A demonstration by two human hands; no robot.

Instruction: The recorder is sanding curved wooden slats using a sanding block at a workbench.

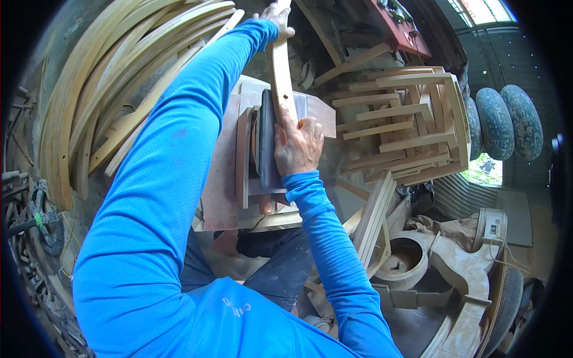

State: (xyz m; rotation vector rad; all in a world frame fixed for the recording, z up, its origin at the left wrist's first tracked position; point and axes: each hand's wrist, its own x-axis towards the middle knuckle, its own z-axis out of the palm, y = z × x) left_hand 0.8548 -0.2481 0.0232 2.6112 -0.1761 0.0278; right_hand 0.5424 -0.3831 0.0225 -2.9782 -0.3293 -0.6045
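Observation:
A curved, pale wooden strip (282, 77) with a small dark hole runs away from me over a bench machine. My left hand (276, 22) is closed round its far part, the arm stretched well forward. Near the strip's closer end, my right hand (300, 146) grips it with bent fingers. Just left of that hand stands a dark, flat upright band (268, 146), which looks like a sanding belt. The strip lies along or against its edge; exact contact is hidden. A wooden upright board (243, 158) flanks the band on a brownish tabletop (218, 200).
Many curved wooden pieces (128, 53) are piled at the left. Stacked wooden frames (412, 119) stand to the right, with bundled slats (376, 218) below them. A dusty round metal housing (403, 256) sits lower right. Rounded tyre-like objects (496, 122) stand against the far right wall.

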